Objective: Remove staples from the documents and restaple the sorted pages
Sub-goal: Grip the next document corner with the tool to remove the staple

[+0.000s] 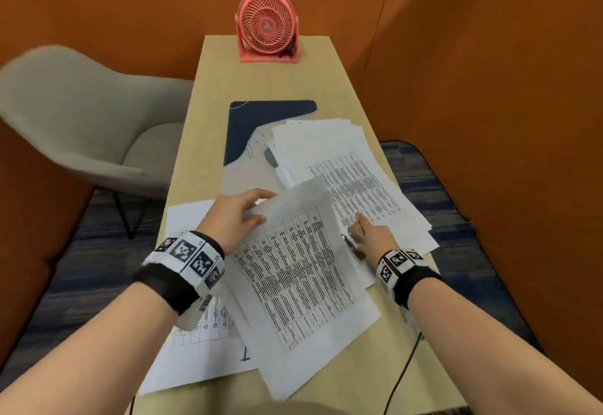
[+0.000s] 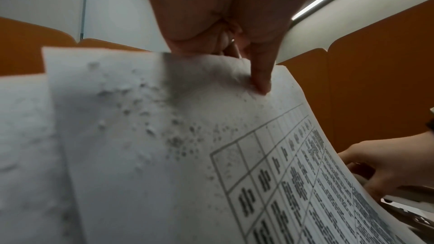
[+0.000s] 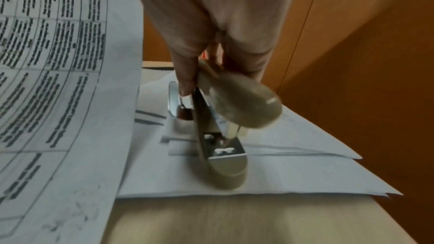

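My left hand (image 1: 241, 215) pinches the top corner of a printed table sheet (image 1: 293, 271) and lifts that end off the desk; in the left wrist view the thumb (image 2: 262, 79) presses on the paper (image 2: 164, 136), whose corner is full of staple holes. My right hand (image 1: 375, 235) grips a beige stapler (image 1: 355, 235) just right of the lifted sheet. The right wrist view shows the stapler (image 3: 223, 136) with its top arm raised and its base resting on a spread pile of pages (image 3: 281, 170).
A pink desk fan (image 1: 267, 26) stands at the far end of the narrow wooden desk (image 1: 208, 94). A dark blue mat (image 1: 248, 124) lies mid-desk. More pages (image 1: 329, 143) fan out at right, and sheets (image 1: 189, 359) lie under my left wrist. A grey chair (image 1: 85, 114) is left.
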